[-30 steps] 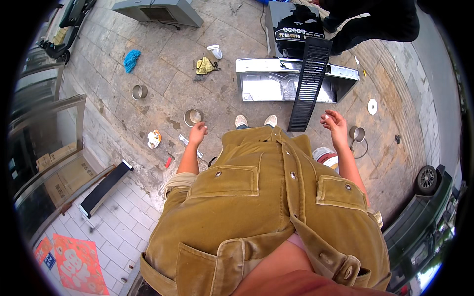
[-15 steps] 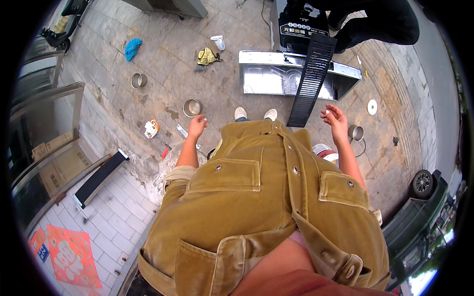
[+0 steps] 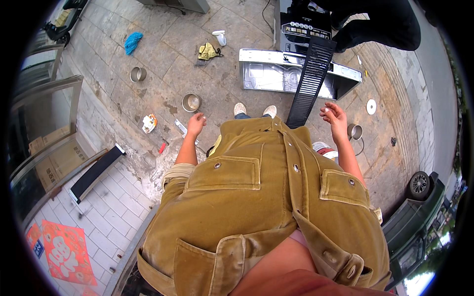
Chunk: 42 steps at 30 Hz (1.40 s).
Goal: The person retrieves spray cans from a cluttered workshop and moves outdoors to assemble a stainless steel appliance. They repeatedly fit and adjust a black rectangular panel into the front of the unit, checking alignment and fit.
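Right hand [image 3: 335, 116] half-curled and empty beside the black grille [image 3: 311, 81], judged light, stiff, best gripped along its long edges; left hand [image 3: 196, 121] loosely closed, empty.

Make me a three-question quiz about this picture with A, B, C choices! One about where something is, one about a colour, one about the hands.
1. Where does the black slatted grille lean?
A. on the long metal tray
B. on the cardboard boxes
C. on the car wheel

2. What colour is the rag on the paving at the upper left?
A. red
B. blue
C. white

3. How is the left hand?
A. gripping a hammer
B. inside a pocket
C. holding nothing big, fingers loosely curled

Answers: 1 A, its top rests across the metal tray. 2 B, the cloth is bright blue. 3 C, no tool shows in it; the right hand is likewise loosely open.
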{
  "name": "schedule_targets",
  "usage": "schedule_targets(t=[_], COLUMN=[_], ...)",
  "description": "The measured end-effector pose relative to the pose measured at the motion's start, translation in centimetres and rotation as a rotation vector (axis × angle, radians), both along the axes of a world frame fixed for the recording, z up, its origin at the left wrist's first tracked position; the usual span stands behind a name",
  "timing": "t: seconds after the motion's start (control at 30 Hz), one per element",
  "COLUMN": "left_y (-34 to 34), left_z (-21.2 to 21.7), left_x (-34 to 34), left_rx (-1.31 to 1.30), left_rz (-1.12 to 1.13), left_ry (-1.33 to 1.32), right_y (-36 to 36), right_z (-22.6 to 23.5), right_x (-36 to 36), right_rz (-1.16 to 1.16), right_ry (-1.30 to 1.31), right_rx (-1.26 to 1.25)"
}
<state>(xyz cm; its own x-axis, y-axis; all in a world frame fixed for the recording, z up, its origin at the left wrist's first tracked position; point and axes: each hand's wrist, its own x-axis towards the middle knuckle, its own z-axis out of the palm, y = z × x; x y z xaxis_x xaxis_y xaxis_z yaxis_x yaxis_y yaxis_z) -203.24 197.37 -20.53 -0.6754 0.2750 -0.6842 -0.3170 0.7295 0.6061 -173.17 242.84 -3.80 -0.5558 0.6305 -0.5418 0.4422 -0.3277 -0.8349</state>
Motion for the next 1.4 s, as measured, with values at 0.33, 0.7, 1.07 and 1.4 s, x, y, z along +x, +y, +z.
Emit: schedule_targets(t=[0.33,0.7,1.07,1.4], left_y=[-1.3,-2.4,-2.4,0.3], left_z=[0.4,-0.1,0.7,2.3], left_x=[0.4,1.1,1.9,1.3], left_rx=[-0.013,-0.012,0.005,-0.048], left_rz=[0.006,0.016,0.014,-0.035], left_ry=[0.014,0.005,-0.039,-0.057], right_y=[-0.8,-1.8,-2.4,-1.8], right_z=[0.0,0.0,-0.4,-2.1], right_x=[-0.1,-0.1,0.9,3.5], right_rz=[0.020,0.029,-0.003,-0.063], right_ry=[0.006,0.005,0.011,0.027], right_rx=[-0.008,-0.011,-0.003,-0.044])
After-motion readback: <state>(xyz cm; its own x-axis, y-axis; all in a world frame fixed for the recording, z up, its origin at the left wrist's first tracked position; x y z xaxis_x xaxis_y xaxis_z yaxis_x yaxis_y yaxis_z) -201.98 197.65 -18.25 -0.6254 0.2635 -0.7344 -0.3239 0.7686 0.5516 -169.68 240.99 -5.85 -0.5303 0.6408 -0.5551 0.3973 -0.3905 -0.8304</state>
